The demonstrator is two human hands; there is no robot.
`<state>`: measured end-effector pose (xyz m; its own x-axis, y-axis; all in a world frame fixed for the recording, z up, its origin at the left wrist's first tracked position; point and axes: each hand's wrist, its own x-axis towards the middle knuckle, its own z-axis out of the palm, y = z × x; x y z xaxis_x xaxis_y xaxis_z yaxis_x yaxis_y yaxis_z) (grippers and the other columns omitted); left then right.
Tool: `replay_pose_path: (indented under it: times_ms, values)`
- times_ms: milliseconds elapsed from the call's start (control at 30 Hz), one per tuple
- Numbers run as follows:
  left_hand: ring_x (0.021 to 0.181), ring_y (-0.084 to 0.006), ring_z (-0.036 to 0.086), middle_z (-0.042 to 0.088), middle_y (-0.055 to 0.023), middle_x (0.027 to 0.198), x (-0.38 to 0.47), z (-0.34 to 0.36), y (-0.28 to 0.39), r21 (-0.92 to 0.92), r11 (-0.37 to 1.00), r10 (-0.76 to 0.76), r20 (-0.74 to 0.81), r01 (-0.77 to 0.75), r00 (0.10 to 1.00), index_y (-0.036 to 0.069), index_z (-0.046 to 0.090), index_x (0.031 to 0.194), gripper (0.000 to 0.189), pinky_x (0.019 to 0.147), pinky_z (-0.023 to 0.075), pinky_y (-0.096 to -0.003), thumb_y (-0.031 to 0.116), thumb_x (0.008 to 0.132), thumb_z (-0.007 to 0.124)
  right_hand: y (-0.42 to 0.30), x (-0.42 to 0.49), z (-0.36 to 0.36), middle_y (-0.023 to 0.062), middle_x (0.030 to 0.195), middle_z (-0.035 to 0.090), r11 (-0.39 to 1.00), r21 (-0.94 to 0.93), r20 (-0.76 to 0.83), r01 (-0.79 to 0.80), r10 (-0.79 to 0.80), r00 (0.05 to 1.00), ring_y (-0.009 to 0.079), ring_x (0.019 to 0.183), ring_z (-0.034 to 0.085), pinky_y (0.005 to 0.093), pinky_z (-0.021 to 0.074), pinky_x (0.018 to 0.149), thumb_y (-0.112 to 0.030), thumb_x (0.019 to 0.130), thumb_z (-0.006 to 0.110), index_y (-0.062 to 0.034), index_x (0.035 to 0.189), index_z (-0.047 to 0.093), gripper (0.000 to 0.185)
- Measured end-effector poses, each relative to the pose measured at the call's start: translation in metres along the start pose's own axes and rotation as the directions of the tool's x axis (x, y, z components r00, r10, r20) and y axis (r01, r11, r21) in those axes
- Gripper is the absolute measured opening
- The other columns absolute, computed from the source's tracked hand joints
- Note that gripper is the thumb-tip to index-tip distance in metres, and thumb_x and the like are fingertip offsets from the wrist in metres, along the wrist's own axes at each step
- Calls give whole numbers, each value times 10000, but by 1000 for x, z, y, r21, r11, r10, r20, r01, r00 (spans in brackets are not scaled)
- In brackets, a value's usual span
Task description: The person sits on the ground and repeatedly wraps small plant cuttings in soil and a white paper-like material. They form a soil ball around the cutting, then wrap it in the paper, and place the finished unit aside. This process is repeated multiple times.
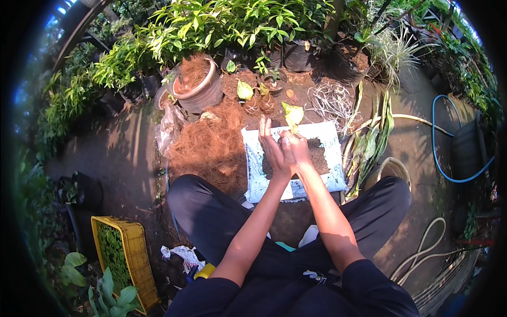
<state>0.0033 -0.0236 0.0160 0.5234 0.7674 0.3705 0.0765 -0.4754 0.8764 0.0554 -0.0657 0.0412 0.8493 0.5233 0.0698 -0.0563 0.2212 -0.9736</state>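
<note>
My left hand point(274, 152) and my right hand point(296, 148) are pressed together over a white plastic sack point(334, 170) cut open to show dark soil point(317, 158). A yellow-green leaf point(292, 115) stands up from the far side of my right hand, whose fingers are curled around its base. The fingers of my left hand are stretched out, with its palm against the right hand. Whatever lies between the palms is hidden. Beyond the sack stand two small wrapped brown balls point(252, 106), point(267, 103) with leaves on top. A heap of brown coconut fibre point(210, 146) lies left of the sack.
A clay pot point(202, 93) holding fibre stands at the back left. Pale stringy roots point(332, 101) and long variegated leaves point(370, 146) lie to the right, near a bucket point(392, 168). A yellow crate point(136, 257) is at lower left; a blue hose point(434, 142) curves at far right.
</note>
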Motion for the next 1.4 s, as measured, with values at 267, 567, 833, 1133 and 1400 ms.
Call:
replay_pose_path:
  times_ms: [267,567,833,1133,1400]
  values:
    - [1399,-307,349,381,-196,1495,15,-2,20,-424,905,-81,-82,39,993,-9,336,1455,632,1163,246,-444,452,1029,403,-16,12,-4,62,996,692,881,325,38,-345,352,935,128,856,635,256,504,743,-295,1003,586,-14,1115,665,312]
    - [1091,-235,614,652,-61,1167,30,-19,17,-812,-168,-585,539,559,606,111,624,1183,707,967,479,-393,729,873,479,-19,15,-9,77,1164,672,976,-210,235,58,-7,972,137,1047,608,292,477,945,-168,987,605,32,1160,673,273]
    - [1084,-217,609,639,-28,1147,27,-18,26,-725,-211,-595,627,656,502,184,624,1100,754,955,482,-418,848,771,486,19,16,-11,98,1131,692,987,-155,197,53,-22,980,193,991,652,319,493,934,-157,915,701,42,1086,675,264]
    - [1131,-275,592,638,-116,1204,22,-9,18,-850,-185,-744,449,493,495,17,610,1203,982,1028,440,-413,875,768,413,-17,-2,3,43,864,696,984,-175,105,45,-27,994,114,780,630,270,508,733,-114,888,698,7,946,662,139]
    - [1320,-312,463,514,-148,1407,34,-31,58,-855,-218,-661,484,471,573,45,497,1385,1103,1133,323,-490,919,721,393,-26,16,-10,79,1064,708,990,-138,202,21,7,979,117,962,626,273,487,892,-138,931,672,32,1076,682,223]
